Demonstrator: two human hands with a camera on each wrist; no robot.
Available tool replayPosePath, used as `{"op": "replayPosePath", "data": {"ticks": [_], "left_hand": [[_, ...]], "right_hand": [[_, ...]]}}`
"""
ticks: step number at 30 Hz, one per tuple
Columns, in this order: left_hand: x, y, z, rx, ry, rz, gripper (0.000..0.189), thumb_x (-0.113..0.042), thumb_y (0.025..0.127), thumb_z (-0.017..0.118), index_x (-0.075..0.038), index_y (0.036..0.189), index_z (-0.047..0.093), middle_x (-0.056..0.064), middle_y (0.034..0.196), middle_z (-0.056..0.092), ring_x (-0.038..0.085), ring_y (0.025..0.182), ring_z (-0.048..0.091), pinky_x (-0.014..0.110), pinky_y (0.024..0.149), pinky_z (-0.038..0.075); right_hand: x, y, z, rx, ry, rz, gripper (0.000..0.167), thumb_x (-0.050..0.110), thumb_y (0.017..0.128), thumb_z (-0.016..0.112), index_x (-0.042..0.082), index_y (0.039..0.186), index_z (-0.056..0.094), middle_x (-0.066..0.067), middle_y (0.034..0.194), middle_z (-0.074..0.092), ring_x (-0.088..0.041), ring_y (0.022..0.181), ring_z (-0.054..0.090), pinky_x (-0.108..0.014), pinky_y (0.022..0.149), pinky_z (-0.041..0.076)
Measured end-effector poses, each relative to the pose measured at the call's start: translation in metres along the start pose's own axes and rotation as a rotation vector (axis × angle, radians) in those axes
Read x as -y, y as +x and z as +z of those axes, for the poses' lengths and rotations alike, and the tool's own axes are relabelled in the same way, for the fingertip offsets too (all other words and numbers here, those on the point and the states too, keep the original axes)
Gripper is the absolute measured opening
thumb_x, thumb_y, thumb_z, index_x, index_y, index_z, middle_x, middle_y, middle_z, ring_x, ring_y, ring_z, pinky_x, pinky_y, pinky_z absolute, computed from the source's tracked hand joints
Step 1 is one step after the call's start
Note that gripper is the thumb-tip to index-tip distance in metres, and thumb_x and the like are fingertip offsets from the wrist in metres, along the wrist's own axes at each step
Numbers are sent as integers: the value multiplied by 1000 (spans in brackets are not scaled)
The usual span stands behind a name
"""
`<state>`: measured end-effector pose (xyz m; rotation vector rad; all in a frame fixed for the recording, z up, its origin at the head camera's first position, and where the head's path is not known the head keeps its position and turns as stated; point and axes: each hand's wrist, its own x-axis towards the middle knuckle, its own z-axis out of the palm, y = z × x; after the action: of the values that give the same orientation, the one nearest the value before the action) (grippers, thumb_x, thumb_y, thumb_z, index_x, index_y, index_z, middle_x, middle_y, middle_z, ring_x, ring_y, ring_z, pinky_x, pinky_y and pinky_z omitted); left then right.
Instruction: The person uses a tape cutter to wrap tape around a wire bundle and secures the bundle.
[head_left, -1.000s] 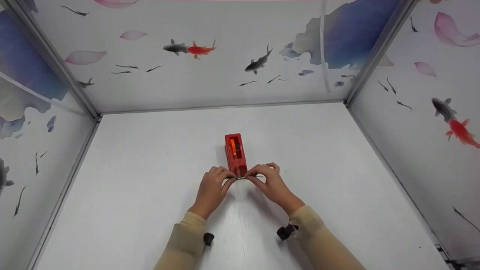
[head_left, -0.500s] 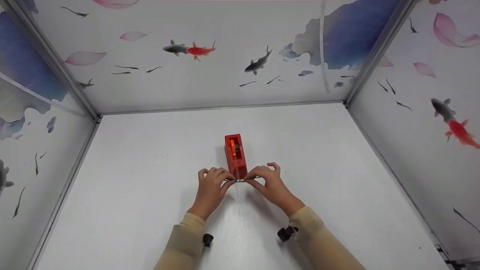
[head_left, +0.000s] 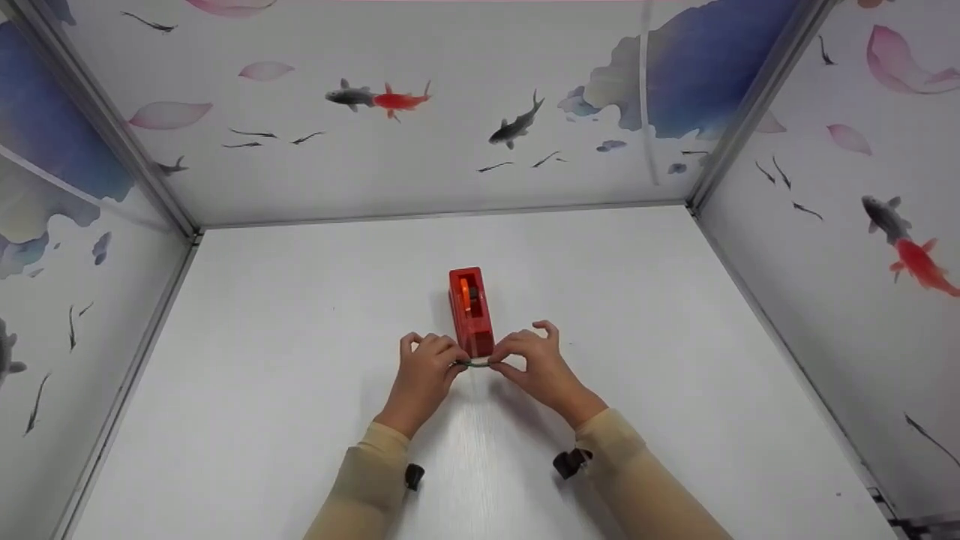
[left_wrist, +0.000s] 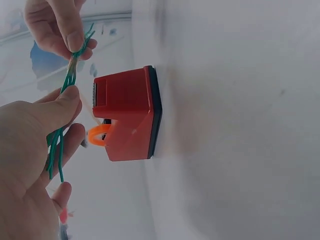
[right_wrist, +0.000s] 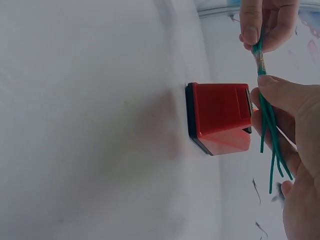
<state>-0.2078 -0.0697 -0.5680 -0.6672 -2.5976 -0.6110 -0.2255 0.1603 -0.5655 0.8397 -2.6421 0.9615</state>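
Observation:
Thin green wires form a bundle (head_left: 478,365) that spans the gap between both hands, just in front of the red tape dispenser (head_left: 471,319). A short shiny, brownish band of what looks like clear tape (right_wrist: 260,62) wraps its middle. My left hand (head_left: 425,381) pinches one side between thumb and fingertips, and loose wire ends (left_wrist: 56,155) trail past its palm. On the other side, my right hand (head_left: 544,375) pinches the bundle the same way, with several free ends (right_wrist: 275,150) fanning out below the thumb. The dispenser's toothed cutter (left_wrist: 95,95) faces up in front of the hands.
An orange tape-roll hub (head_left: 466,295) sits inside the dispenser on the white table (head_left: 262,360). White panels (head_left: 450,172) printed with fish and petals enclose the back and both sides. Small black devices (head_left: 570,463) are worn at the wrists.
Both hands have drawn slightly toward the body with the bundle, away from the dispenser, and stand a little farther apart. The bundle's middle now looks darker. The dispenser has stayed put.

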Motion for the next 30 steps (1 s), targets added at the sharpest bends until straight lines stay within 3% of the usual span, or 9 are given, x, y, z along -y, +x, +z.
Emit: {"op": "replayPosePath", "data": {"ticks": [8, 14, 30], "left_hand": [[0, 3, 1, -33, 68, 61, 12, -20, 88, 82, -23, 99, 78, -6, 95, 72, 16, 97, 67, 51, 101, 42], [-1, 3, 1, -43, 91, 70, 13, -21, 87, 83, -24, 99, 79, -6, 94, 72, 15, 96, 68, 52, 100, 43], [1, -4, 1, -67, 120, 76, 10, -24, 87, 84, -25, 97, 82, -6, 90, 73, 16, 93, 67, 52, 99, 43]], "right_hand": [[3, 2, -7, 99, -152, -34, 18, 22, 92, 80, 22, 110, 79, 8, 98, 76, -10, 99, 69, -59, 111, 25], [3, 1, -8, 193, -200, -56, 14, 24, 96, 76, 24, 108, 81, 8, 97, 75, -11, 97, 67, -59, 110, 28], [9, 3, -4, 170, -277, -61, 7, 27, 94, 78, 25, 99, 81, 11, 94, 76, -9, 94, 68, -58, 111, 29]]}}
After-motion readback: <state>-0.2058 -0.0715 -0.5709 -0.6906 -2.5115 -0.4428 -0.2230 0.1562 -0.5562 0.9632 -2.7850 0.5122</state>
